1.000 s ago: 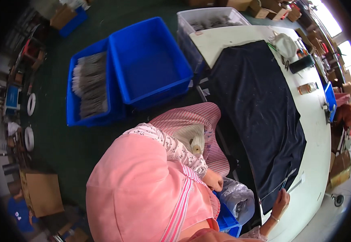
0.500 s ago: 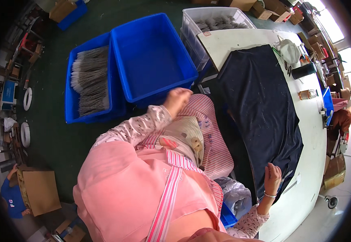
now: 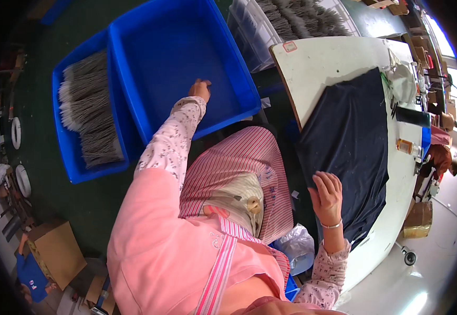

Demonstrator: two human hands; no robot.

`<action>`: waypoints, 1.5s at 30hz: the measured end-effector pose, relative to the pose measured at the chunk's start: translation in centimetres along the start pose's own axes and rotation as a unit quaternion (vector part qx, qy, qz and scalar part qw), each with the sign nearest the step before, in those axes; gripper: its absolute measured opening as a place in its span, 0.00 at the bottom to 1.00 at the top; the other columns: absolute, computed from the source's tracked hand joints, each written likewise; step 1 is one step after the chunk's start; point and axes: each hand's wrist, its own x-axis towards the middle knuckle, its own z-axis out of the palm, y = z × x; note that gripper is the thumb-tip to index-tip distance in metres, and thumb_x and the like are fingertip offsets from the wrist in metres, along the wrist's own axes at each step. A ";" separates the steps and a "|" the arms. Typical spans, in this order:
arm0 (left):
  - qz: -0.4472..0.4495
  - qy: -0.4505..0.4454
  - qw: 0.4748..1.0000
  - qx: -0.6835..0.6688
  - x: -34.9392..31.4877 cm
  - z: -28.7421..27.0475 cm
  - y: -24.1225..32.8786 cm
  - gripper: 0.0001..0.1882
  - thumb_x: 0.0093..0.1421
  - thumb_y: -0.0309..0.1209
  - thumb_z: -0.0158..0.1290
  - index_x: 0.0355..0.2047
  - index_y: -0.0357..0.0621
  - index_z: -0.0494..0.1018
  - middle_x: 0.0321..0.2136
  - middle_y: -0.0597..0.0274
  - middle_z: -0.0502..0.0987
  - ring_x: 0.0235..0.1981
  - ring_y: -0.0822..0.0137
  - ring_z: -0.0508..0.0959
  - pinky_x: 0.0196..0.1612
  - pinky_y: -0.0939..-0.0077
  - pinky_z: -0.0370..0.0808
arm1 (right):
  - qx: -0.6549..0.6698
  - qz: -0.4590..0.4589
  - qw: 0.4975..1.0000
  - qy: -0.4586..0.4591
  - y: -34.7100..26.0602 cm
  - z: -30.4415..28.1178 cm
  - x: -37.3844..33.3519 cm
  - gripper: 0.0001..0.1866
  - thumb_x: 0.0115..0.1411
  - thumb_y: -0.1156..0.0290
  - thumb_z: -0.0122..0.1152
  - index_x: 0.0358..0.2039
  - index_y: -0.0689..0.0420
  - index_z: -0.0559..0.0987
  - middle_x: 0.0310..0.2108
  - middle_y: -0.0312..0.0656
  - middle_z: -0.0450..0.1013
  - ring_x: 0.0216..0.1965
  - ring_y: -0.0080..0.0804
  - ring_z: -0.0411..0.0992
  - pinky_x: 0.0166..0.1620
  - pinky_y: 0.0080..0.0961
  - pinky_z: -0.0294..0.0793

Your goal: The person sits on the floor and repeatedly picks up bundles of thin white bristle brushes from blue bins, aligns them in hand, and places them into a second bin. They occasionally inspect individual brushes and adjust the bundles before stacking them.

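My left hand [image 3: 200,90] reaches over the big blue tub [image 3: 249,86]; its fingers are curled, and what they hold, if anything, is hidden. A dark blue floor shows inside that tub. My right hand [image 3: 328,197] hovers by the near-left edge of a dark cloth [image 3: 352,142], fingers stretched, thumb apart, nothing in it. The cloth lies spread over a white table [image 3: 312,65]. Left of the big tub, a second blue tub [image 3: 73,163] holds bundles of thin grey wire-like strands [image 3: 89,105].
A clear plastic bin [image 3: 255,39] with more grey strands stands behind the table. On the table's right are a dark cylinder [image 3: 412,116] and a small glass jar [image 3: 408,147]. Another person in blue [image 3: 31,275] is beside a cardboard box [image 3: 58,254], lower left.
My left hand has moved forward and left, from the tub's near rim to over its inside. My right hand has moved forward and left along the cloth. The view has shifted.
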 end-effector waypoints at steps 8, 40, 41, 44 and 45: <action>0.179 -0.087 0.955 0.219 6.1 6.6 -1.2 0.12 0.54 0.31 0.48 0.39 0.55 0.75 0.43 0.62 0.70 0.42 0.56 0.74 0.36 0.58 0.77 | -0.020 -0.050 0.998 0.014 3.5 5.3 3.0 0.15 0.39 0.71 0.67 0.32 0.53 0.79 0.35 0.39 0.64 0.37 0.36 0.65 0.41 0.36 0.65; -0.031 -0.165 0.691 -0.703 -4.9 -20.3 18.0 0.09 0.61 0.25 0.49 0.43 0.40 0.70 0.23 0.69 0.66 0.19 0.82 0.62 0.17 0.90 0.56 | 0.000 -0.011 0.984 0.180 0.3 5.7 4.6 0.18 0.40 0.62 0.68 0.33 0.53 0.77 0.35 0.37 0.70 0.35 0.35 0.68 0.40 0.36 0.64; -0.046 -0.227 0.640 -0.733 -6.5 -20.7 18.2 0.09 0.61 0.25 0.49 0.43 0.41 0.71 0.24 0.70 0.67 0.19 0.81 0.64 0.17 0.89 0.58 | 0.044 0.002 0.979 0.197 -1.6 5.5 4.8 0.18 0.42 0.62 0.68 0.35 0.54 0.78 0.33 0.38 0.71 0.36 0.36 0.69 0.41 0.35 0.64; -0.115 -0.307 0.552 -0.767 -10.7 -21.5 21.3 0.08 0.61 0.24 0.49 0.41 0.42 0.71 0.25 0.69 0.70 0.23 0.77 0.69 0.21 0.87 0.63 | 0.322 0.103 0.922 0.189 -7.9 6.7 4.8 0.16 0.49 0.64 0.66 0.37 0.59 0.78 0.30 0.42 0.74 0.32 0.36 0.71 0.38 0.31 0.69; -0.122 -0.323 0.531 -0.774 -11.8 -21.0 21.9 0.08 0.61 0.24 0.50 0.41 0.43 0.71 0.24 0.69 0.70 0.23 0.77 0.70 0.21 0.87 0.64 | 0.442 0.145 0.867 0.177 -9.8 7.5 4.4 0.15 0.51 0.65 0.64 0.37 0.60 0.78 0.28 0.43 0.74 0.29 0.35 0.72 0.36 0.29 0.71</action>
